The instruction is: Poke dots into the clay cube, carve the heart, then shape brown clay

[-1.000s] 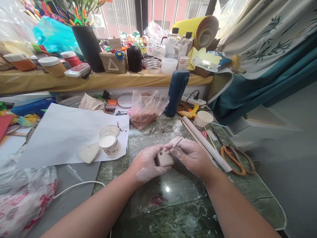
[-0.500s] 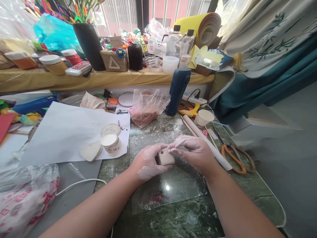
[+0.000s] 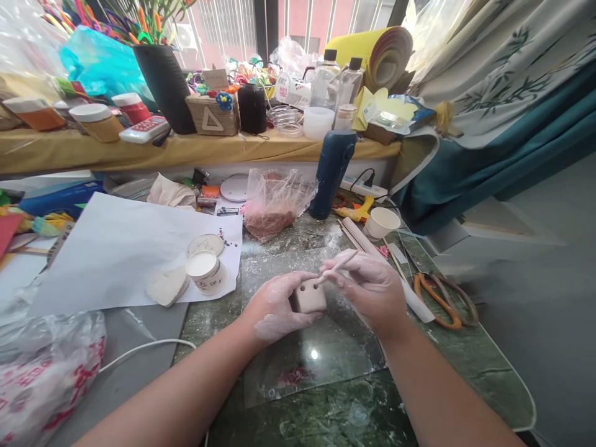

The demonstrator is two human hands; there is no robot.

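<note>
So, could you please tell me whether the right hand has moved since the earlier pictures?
Yes, the right hand has shifted rightward, nearer the scissors.

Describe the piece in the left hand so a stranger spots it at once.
On the green table lies a clear sheet; above it, the left hand grips a small pale block. Unlike the flat pale slab on the white paper, it is chunky, with two dark holes.

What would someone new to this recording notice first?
Probably the pale block with two dark holes, near the middle of the view, held in the left hand while the right hand points a thin stick at it. Next, likely the dark blue flask beyond the hands and the large yellow roll up top, right of centre.
</note>
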